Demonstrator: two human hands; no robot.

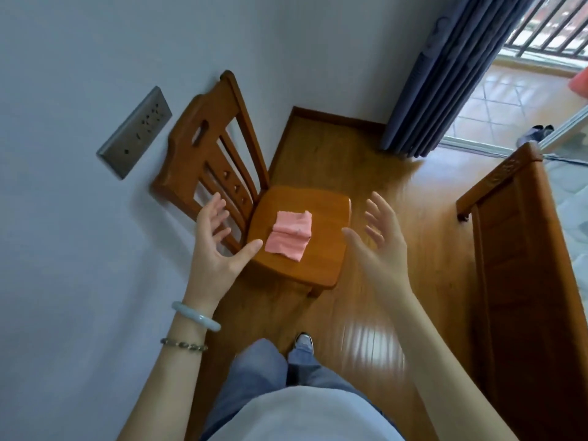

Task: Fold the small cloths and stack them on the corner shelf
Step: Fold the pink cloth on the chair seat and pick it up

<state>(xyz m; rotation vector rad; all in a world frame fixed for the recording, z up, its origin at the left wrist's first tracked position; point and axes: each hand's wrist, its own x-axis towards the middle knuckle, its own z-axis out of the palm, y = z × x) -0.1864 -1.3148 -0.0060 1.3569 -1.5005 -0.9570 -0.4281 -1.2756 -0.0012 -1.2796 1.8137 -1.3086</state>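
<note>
- Hovering, my left grip (216, 240) and right grip (380, 243) are spread wide, holding nothing.
- Pink cloth (289, 235) lies folded between them, on the wooden chair (324, 262) seat.
- I judge this fold done; no shelf in view.

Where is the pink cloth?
In the head view, the pink cloth lies on the wooden chair seat, between the open left hand and right hand.

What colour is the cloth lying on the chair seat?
Pink, plain; the cloth shows clearly in the head view.

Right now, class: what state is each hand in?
Left hand: open, holding nothing.
Right hand: open, holding nothing.
</note>
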